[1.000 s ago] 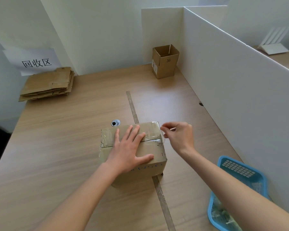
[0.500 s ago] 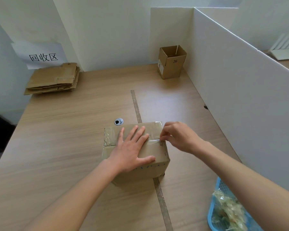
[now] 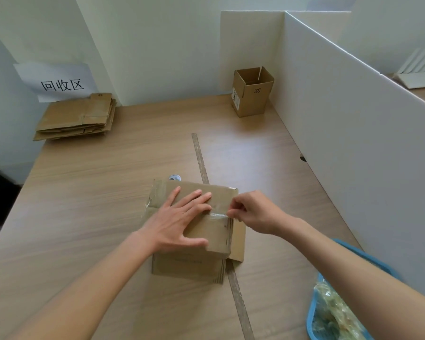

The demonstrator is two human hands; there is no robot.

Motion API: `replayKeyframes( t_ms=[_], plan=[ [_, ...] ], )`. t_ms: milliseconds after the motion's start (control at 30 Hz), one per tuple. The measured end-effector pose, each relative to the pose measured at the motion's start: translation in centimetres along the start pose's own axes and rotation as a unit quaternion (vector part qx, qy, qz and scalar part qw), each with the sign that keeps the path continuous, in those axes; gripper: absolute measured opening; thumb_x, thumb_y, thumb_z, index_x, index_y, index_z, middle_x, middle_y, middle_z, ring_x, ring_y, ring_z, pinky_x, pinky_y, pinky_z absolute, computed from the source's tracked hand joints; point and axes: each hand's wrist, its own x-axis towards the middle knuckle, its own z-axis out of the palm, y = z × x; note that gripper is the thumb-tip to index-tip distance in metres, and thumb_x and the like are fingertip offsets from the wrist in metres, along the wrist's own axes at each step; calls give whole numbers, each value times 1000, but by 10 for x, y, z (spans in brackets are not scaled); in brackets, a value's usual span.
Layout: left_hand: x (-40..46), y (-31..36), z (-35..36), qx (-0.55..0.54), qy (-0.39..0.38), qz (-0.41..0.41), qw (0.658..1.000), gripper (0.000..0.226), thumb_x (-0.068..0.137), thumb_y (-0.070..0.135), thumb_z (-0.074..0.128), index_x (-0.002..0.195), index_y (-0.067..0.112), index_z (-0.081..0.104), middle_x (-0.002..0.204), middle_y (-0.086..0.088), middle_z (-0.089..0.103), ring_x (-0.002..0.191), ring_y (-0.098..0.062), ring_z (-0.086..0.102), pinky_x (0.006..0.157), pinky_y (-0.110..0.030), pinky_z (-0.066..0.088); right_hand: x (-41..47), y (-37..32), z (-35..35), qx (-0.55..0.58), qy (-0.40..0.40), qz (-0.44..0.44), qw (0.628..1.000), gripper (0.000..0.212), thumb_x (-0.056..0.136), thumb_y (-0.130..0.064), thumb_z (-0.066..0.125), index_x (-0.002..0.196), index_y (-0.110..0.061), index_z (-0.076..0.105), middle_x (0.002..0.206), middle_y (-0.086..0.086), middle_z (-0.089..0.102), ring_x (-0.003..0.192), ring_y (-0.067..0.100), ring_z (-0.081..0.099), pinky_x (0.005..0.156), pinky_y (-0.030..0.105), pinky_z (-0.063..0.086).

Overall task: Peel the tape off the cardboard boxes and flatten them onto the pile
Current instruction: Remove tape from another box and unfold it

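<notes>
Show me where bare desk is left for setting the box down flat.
Bare: the wide stretch between the pile, the open box and the taped box, and the near-left desk. Crowded: near right, around the right hand and blue basket.

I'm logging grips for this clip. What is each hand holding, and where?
The right hand pinches the clear tape at its end by the box's right edge. The left hand holds nothing; it presses flat on the box top.
</notes>
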Motion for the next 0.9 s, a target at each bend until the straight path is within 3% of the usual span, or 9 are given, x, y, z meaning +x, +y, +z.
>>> replayKeyframes(
  t_ms=[100, 200, 300, 367, 500, 633, 767, 900],
  plan=[
    [8, 21, 5, -72, 37, -104, 991, 108, 72, 100, 22, 154, 30, 20, 169, 14, 6, 154, -3, -4, 121, -65, -5, 6, -14, 9, 17, 2, 7, 1000, 16, 94, -27, 67, 78, -24, 67, 70, -6, 66, 61, 6, 56, 55, 21, 39],
    [3, 24, 19, -48, -36, -144, 988, 129, 61, 106, 22, 161, 30, -9, 169, 4, -17, 154, -10, -18, 119, -66, -11, 2, -21, 38, 16, -49, 16, 999, 13, 94, -26, 66, 87, -16, 71, 77, -3, 68, 66, 10, 56, 61, 26, 38],
    [-19, 16, 45, -25, -94, -148, 984, 130, 59, 107, 25, 160, 35, -14, 164, 1, -33, 149, -14, -34, 118, -65, -15, -6, -14, 68, 22, -62, 26, 998, 12, 96, -28, 66, 95, -17, 71, 91, 0, 72, 78, 11, 55, 68, 25, 36],
    [-33, 16, 61, -7, -84, -154, 985, 124, 63, 106, 22, 158, 37, -19, 163, 2, -36, 147, -14, -38, 117, -64, -17, -12, -12, 83, 43, -35, 24, 998, 12, 96, -28, 66, 95, -16, 71, 94, 0, 72, 81, 12, 56, 70, 25, 37],
    [-37, 15, 74, -2, -50, -167, 985, 121, 64, 106, 12, 159, 36, -16, 163, 2, -35, 148, -14, -36, 116, -65, -19, -22, -6, 96, 93, 14, -9, 996, 13, 94, -27, 70, 91, -14, 72, 93, -1, 69, 81, 13, 61, 76, 29, 49],
    [-39, 13, 76, -14, -29, -160, 987, 123, 65, 106, 17, 162, 34, -8, 165, 4, -31, 150, -13, -32, 118, -65, -15, -29, 1, 90, 237, 15, 12, 971, 22, 81, -45, 81, 91, -25, 79, 117, -13, 61, 89, 9, 66, 83, 22, 53],
    [-39, 13, 76, -10, -27, -161, 986, 123, 66, 105, 19, 162, 33, -5, 166, 4, -28, 150, -12, -32, 119, -64, -13, -31, -2, 102, 56, 50, -53, 996, 40, 71, -39, 89, 103, -21, 72, 125, -9, 55, 96, 12, 61, 84, 32, 52],
    [-38, 16, 73, 1, -36, -166, 985, 122, 66, 103, 19, 162, 33, -7, 165, 5, -29, 149, -13, -34, 119, -63, -14, -35, -5, 110, 13, 146, -48, 988, 14, 76, -41, 84, 85, -32, 77, 133, -11, 59, 124, 15, 50, 98, 34, 42]
  ],
)
